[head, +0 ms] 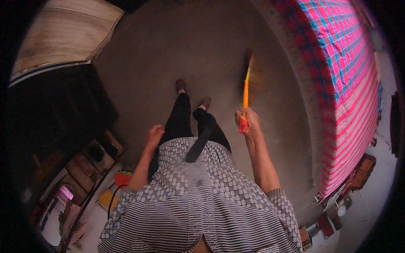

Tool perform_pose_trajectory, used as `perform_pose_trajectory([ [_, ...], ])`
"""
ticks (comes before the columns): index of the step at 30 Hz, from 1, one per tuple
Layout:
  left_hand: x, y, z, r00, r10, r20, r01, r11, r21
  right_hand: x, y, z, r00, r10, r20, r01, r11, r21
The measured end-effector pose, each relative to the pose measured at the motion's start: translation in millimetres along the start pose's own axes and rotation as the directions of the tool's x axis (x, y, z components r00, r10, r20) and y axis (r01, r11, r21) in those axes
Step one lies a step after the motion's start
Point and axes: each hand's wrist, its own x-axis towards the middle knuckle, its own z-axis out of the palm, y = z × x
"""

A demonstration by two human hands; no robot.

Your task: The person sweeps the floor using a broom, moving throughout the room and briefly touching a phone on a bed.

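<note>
My right hand [247, 120] is wrapped around the orange and red handle of a hand brush [246, 91]. The brush points away from me over the dark floor [215, 47], its bristles blurred along the right side. Whether the bristles touch the floor is hard to tell. Beside my left thigh hangs my left hand [155, 136], fingers curled in, with nothing visible in it. My two shoes stand on the floor, the left one [180, 85] farther forward than the right one [205, 101].
Along the right runs a bed [345, 91] with pink plaid and striped covers. At upper left is a pale-topped piece of furniture [69, 31] with a dark side. Lower left, shelves [85, 167] stand near a mirror [52, 224]. Small items [343, 205] lie beyond the bed's near end.
</note>
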Motion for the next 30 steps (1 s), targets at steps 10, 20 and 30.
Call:
perform_pose_trajectory([
  [10, 11, -25, -15, 0.994, -0.101, 0.042, 0.107, 0.981, -0.164, -33, -27, 55, 0.945, 0.150, 0.291, -0.150, 0.988, -0.021],
  [20, 35, -37, -26, 0.990, -0.127, 0.061, 0.137, 0.967, -0.213, -168, -40, 43, 0.995, -0.059, 0.086, 0.091, 0.886, -0.456],
  [30, 38, -37, -39, 0.986, -0.165, 0.031, 0.168, 0.960, -0.223, -121, 12, 37, 0.896, 0.174, 0.409, -0.064, 0.961, -0.269],
])
